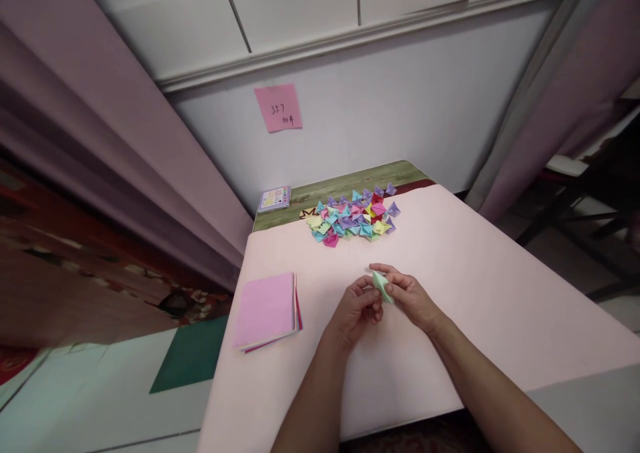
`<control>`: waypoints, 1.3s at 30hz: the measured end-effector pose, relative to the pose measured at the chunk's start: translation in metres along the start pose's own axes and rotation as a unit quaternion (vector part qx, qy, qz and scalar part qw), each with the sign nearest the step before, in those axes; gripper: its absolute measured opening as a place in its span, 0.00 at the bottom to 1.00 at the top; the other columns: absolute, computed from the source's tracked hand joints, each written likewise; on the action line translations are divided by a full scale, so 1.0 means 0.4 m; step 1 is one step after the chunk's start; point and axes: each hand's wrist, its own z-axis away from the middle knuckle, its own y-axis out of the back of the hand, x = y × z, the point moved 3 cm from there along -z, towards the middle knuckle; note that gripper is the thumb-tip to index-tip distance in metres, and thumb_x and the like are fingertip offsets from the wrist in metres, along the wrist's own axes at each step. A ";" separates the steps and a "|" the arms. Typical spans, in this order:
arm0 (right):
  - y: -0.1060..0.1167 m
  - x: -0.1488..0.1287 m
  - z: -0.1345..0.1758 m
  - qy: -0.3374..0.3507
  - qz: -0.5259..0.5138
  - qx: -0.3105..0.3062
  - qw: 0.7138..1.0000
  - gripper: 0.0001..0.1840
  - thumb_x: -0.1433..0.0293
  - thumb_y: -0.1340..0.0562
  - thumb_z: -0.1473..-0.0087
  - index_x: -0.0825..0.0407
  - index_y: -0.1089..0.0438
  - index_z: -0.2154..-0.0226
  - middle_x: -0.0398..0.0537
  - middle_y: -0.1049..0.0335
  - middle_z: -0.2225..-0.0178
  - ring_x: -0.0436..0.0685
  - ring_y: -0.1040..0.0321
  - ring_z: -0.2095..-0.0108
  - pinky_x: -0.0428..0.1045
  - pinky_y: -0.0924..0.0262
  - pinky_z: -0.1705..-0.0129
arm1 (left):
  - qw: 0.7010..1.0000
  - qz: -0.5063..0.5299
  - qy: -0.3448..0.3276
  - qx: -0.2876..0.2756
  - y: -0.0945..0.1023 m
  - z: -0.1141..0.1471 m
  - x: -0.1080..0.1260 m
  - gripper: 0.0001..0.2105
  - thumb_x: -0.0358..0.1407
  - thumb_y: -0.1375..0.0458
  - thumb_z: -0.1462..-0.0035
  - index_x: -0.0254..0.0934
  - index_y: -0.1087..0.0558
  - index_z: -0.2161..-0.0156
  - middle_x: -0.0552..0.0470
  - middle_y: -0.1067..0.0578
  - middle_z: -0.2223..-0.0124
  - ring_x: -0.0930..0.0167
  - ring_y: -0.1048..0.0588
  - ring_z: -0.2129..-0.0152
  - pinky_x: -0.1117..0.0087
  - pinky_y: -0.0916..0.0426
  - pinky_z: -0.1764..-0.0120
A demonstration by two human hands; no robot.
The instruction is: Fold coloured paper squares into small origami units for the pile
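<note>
Between my two hands, over the pink-covered table, is a small folded piece of light green paper [381, 286]. My left hand [357, 309] pinches its left side with thumb and forefinger. From the other side, my right hand [407, 296] grips it between thumb and fingers, with one finger reaching out behind. The green paper is creased to a point at the top, and fingers hide part of it. To the left of my hands lies a stack of square paper sheets [266, 309], pink on top. Farther back is a pile of small folded paper pieces [350, 218] in many colours.
The pink table cover [480, 293] leaves a wood-patterned strip [345, 179] showing at the back. A small stack of printed cards [275, 198] sits at the far left corner. A pink note [279, 108] sticks to the wall. Curtains [150, 106] hang at the left.
</note>
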 end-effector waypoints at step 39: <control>-0.005 0.037 -0.005 -0.068 -0.013 0.080 0.994 0.21 0.57 0.27 0.56 0.50 0.35 0.69 0.42 0.28 0.75 0.50 0.33 0.77 0.46 0.37 0.73 | 0.956 -0.156 -0.184 0.166 0.049 -0.021 0.014 0.15 0.40 0.31 0.54 0.35 0.29 0.65 0.56 0.25 0.75 0.75 0.27 0.79 0.74 0.31 0.72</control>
